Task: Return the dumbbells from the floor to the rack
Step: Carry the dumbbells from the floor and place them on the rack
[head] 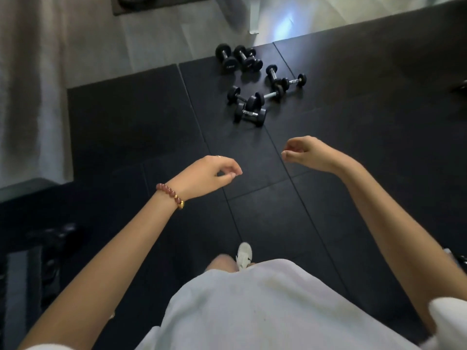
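Several dumbbells point(253, 101) on floor mat point(341, 127)

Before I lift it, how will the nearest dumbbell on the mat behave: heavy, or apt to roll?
The nearest dumbbell is small with black heads: probably dense but liftable one-handed. Its heads look round, so a push may roll it.

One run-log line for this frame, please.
stage: pre-pickup | left grip: empty, loosely curled | right grip: empty, loosely curled | dumbbells: clustered on floor mat ahead, none held
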A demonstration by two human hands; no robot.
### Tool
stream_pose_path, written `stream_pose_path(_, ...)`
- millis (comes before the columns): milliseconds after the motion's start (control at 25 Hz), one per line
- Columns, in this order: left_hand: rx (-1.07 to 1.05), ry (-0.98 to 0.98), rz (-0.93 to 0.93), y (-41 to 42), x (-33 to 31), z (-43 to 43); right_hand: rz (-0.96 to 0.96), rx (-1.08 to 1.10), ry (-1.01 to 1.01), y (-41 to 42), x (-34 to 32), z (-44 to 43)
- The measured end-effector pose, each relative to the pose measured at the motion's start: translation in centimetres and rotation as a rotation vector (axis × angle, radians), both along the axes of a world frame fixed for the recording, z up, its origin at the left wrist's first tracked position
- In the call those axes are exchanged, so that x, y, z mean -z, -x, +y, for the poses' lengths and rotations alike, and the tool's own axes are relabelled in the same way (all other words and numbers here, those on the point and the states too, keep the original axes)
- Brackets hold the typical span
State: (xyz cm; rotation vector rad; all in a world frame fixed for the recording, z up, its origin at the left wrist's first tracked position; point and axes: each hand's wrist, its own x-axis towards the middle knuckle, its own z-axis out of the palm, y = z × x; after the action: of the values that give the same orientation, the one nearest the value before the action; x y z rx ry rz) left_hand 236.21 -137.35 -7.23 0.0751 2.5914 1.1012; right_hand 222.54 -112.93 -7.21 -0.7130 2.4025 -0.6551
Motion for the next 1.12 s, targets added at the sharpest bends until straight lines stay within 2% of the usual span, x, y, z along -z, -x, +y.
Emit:
stream_pose_path(240, -0.023, 0.014, -0.022, 17.3, 1.1, -5.7, -0.075, 0.013, 0.058, 17.0, 1.5, -5.7)
stream_pose_path(360, -0.001, 0.015, -0.035, 27.9, 2.8, -9.7, -0.264, 0.154, 0.21, 26.5, 3.5, -9.3)
stream_pose_path(560, 0.023, 0.043, -0.058, 43.7, 3.3, -15.0, -0.365, 0.43, 0.326, 39.1, 5.4, -13.6)
stream_pose_path(840, -0.015, 0.006, -0.172, 61.3, 7.1, -17.2, -0.526, 0.512, 0.264, 56.7, 11.5, -14.6)
stream_pose_path(1120, -0.373, -0.234, -0.266, 76.6, 15.9, -18.3, -0.558, 0.522, -0.009, 76.6, 25.5, -18.4)
